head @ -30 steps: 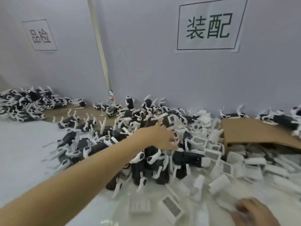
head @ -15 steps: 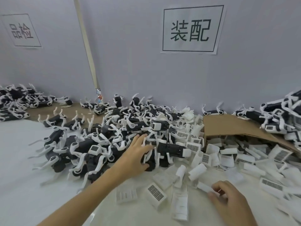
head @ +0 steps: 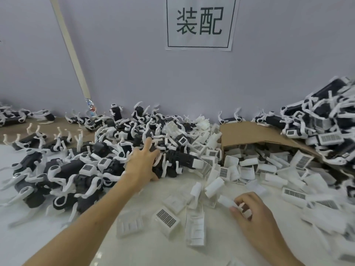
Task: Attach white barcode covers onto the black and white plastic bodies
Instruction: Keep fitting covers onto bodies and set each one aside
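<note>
**Reaching deeper with the left hand (head: 143, 163)**

It now lies spread on the heap of black and white bodies (head: 73, 167); whether it grips one is unclear. The right hand (head: 253, 215) still pinches a white cover (head: 225, 200) near the front. A tipped cardboard box (head: 247, 134) spills loose covers (head: 247, 162).

Left hand (head: 143, 163) forward, right hand (head: 251, 214) curled.

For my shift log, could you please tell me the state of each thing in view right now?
left hand: open, fingers spread on the body pile
right hand: pinching one white cover
cardboard box: on its side, mouth open
loose covers: spilled from it across the table
right heap: bodies piled on the cardboard, barcodes showing
</note>
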`<action>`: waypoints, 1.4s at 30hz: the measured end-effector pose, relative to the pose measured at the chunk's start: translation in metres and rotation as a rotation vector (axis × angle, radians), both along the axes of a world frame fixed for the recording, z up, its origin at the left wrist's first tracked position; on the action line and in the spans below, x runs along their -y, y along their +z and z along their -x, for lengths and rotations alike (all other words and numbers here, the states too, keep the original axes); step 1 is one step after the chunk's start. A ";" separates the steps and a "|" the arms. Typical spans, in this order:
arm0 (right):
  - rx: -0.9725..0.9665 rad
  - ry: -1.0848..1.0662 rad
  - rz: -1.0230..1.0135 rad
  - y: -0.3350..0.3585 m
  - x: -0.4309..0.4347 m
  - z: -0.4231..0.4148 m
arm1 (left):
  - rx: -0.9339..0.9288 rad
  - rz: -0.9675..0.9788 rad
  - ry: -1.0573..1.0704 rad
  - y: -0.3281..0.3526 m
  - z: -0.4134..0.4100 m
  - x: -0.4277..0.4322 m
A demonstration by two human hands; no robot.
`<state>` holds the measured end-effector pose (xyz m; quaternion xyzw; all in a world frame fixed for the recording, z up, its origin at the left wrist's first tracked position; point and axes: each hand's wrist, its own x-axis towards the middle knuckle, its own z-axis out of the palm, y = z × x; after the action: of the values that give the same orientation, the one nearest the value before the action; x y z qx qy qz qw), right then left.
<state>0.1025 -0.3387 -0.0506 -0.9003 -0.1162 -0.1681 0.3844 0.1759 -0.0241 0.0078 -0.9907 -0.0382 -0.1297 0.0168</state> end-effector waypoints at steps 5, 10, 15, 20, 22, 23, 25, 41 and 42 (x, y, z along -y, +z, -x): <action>0.024 -0.001 -0.032 0.003 -0.002 -0.001 | 0.131 0.143 -0.020 0.012 -0.002 -0.012; 0.023 0.011 -0.046 0.001 -0.002 -0.001 | 0.316 0.216 0.070 0.038 -0.014 -0.013; 0.029 0.008 -0.055 -0.002 -0.003 -0.002 | 0.608 0.422 -0.014 0.058 -0.013 0.008; 0.014 0.002 -0.097 -0.004 -0.004 0.000 | 0.775 1.087 0.014 0.071 0.001 0.030; -0.045 -0.006 -0.150 -0.002 -0.006 0.002 | 0.673 1.699 0.123 0.074 0.006 0.037; -0.069 -0.010 -0.185 0.000 -0.007 0.003 | 0.565 1.986 0.163 0.074 0.010 0.040; -0.081 -0.016 -0.246 0.003 -0.007 0.004 | 0.361 2.335 0.183 0.068 0.021 0.049; -0.089 -0.001 -0.505 0.015 -0.003 0.003 | -0.304 2.775 -0.041 0.007 0.080 0.115; -0.134 0.030 -0.578 0.015 -0.002 0.003 | -0.259 2.744 -0.043 0.002 0.080 0.118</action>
<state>0.0996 -0.3369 -0.0353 -0.7607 -0.0512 -0.1286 0.6342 0.0956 -0.1417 0.0097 -0.2186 -0.1172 0.1035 -0.9632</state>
